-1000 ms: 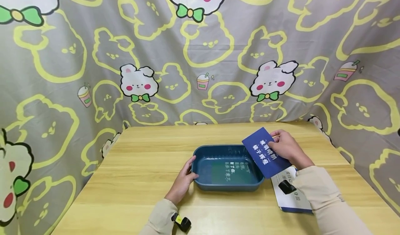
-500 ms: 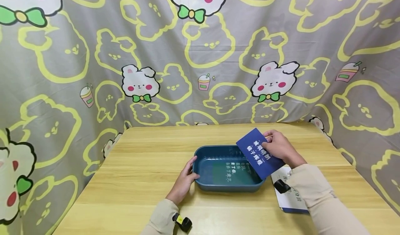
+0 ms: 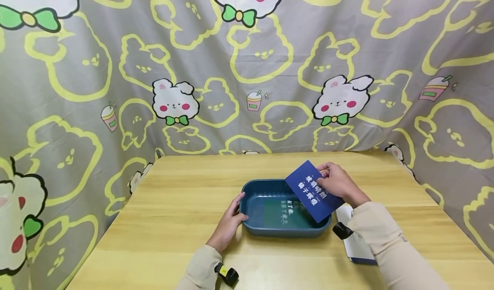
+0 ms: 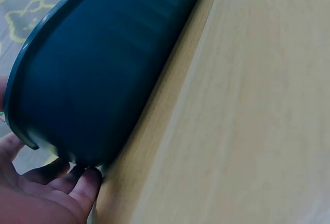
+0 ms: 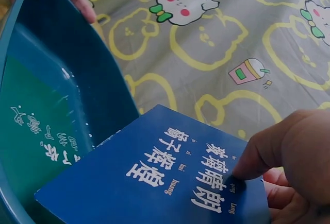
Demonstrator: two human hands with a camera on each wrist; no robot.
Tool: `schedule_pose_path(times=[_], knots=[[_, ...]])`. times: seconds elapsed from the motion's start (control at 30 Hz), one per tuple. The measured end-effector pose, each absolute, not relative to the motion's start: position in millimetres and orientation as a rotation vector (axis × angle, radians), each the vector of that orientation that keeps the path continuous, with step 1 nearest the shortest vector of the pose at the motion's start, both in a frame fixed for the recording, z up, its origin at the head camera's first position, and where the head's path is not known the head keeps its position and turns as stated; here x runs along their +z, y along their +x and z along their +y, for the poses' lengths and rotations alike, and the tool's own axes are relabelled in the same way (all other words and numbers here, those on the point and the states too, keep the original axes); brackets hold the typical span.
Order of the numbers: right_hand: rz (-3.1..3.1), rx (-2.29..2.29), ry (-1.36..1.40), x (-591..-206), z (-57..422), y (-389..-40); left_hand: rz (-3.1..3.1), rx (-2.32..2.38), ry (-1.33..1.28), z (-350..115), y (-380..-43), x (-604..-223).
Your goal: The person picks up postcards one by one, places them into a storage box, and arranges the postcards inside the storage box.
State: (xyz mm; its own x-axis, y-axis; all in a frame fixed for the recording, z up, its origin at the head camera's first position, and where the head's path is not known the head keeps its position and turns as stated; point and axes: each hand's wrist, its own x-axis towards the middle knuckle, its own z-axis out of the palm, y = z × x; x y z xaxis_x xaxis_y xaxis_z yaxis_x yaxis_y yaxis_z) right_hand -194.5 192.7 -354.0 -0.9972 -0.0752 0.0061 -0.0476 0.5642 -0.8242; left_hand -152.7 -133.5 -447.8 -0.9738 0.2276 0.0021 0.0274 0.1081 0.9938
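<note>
The right hand (image 3: 341,182) pinches a blue card (image 3: 314,191) near one edge, thumb on the printed side and fingers behind. Held that way, most of the white writing shows. The card is tilted, over the near-right part of the blue tub (image 3: 285,232). The left hand (image 3: 227,225) is curled round the other end of the tub, thumb over the rim and fingers on the outside wall, likely so the tub won't slide. A green card (image 3: 274,212) lies flat inside.

Some white papers (image 3: 356,243) with a blue edge lie on the table (image 3: 154,221) just beside the tub, perhaps to be easy to reach.

The blue card hides part of the green one, and I can't tell if it touches the rim. The right sleeve (image 3: 386,234) covers some papers, so I can't count them.
</note>
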Motion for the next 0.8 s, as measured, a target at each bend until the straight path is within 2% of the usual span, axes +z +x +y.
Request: schedule_pose_path(times=[0.8], knots=[[2.691,-1.416,-0.27,-361.9,159.6,-208.1,2.237,1.985,0.272,-131.2,-152.6,-444.7]])
